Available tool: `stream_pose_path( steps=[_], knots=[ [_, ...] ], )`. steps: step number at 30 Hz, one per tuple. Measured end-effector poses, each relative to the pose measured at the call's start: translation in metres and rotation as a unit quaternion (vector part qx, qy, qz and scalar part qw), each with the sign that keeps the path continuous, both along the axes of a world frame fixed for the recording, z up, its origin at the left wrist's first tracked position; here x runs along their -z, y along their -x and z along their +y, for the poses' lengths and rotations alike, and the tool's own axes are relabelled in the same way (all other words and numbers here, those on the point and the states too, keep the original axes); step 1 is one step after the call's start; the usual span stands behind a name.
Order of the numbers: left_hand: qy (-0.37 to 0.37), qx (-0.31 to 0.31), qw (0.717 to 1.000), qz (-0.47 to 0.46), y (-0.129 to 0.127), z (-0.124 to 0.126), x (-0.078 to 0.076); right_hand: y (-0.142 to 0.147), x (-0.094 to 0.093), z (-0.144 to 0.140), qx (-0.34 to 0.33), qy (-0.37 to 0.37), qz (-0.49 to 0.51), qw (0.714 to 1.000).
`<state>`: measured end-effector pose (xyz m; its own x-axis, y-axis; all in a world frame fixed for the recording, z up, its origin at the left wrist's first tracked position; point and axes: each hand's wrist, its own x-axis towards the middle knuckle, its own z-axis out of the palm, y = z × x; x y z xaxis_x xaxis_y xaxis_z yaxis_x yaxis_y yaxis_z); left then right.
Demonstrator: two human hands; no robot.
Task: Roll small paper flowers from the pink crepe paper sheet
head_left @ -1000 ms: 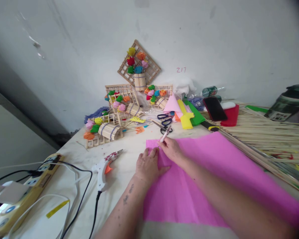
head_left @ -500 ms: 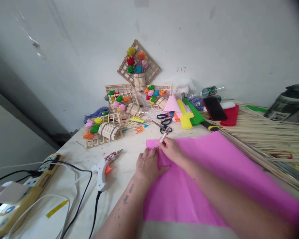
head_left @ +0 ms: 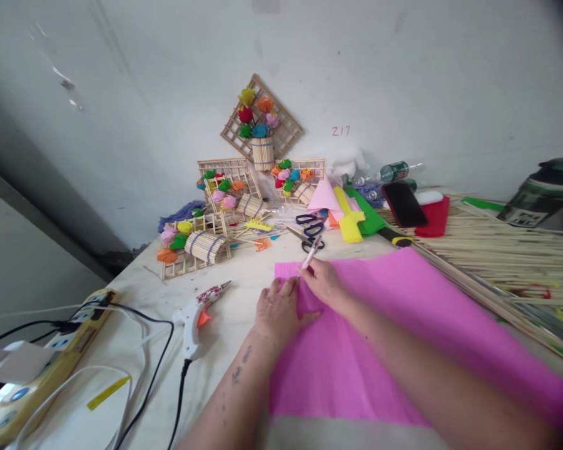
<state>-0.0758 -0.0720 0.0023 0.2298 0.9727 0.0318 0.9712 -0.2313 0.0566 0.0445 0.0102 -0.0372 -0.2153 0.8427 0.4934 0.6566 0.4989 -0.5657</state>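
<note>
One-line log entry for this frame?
left hand: flat on pink paper | right hand: holds pen at paper's edge | glue gun: idle

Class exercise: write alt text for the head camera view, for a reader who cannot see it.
The left hand presses flat on a pink paper sheet while the right hand holds a pen at its far corner. A glue gun lies to the left.

Scissors (head_left: 310,229) behind paper (head_left: 403,325), seemingly.

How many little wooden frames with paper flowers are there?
4 wooden stick frames with paper flowers: one hanging on the wall, two leaning below it, one lying flat on the table. More may hide behind.
</note>
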Motion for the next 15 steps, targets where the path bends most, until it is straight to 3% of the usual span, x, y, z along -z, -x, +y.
stream_pose_path(
  steps=[15],
  knots=[
    [0.021, 0.004, 1.000, -0.008, -0.0003, 0.0005, -0.0032, -0.0009, -0.0005, -0.0011, -0.015, 0.021, 0.025, 0.999]
  ],
)
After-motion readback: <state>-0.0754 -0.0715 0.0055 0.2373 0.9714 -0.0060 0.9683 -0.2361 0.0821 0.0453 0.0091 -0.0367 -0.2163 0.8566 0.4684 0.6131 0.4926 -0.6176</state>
